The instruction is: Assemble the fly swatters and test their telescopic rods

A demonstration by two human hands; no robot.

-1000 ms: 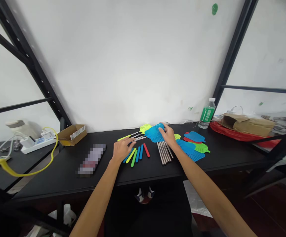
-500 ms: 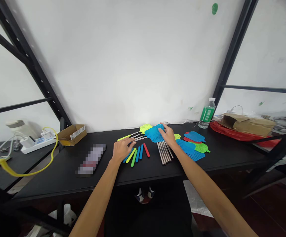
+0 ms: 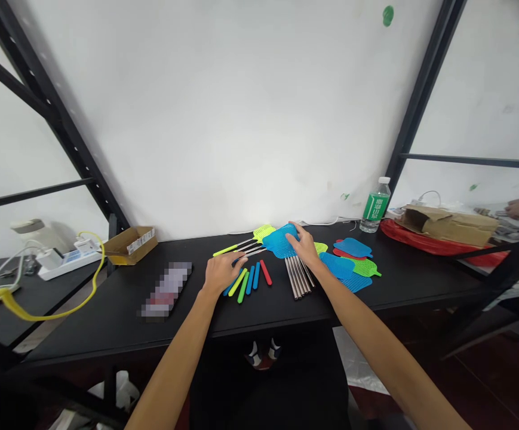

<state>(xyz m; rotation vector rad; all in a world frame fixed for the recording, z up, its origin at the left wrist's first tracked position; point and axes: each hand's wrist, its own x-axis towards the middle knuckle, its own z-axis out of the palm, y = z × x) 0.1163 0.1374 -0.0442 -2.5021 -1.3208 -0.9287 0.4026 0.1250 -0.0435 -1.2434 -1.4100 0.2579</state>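
Six loose grips (image 3: pixel 243 286): three blue, one each yellow, green, red, on my side of the tabletop (image 3: pixel 120 322).
Bare rods (image 3: pixel 298 283): several bundled; I can't count exactly.
Blue swatter (image 3: pixel 281 242): left hand (image 3: pixel 223 273) narrow around its rod, right hand (image 3: pixel 304 246) gripping its mesh; I'd align both squarely.
Loose heads (image 3: pixel 367 267): at least six, rightward.
Bottle (image 3: pixel 375 206): one, by the wall.

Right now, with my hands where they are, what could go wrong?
Loose handles lie close to your left hand; a sideways sweep could scatter them. Rods near your right hand might roll if brushed. Overlapping heads beside your right forearm could slide if it swings outward.
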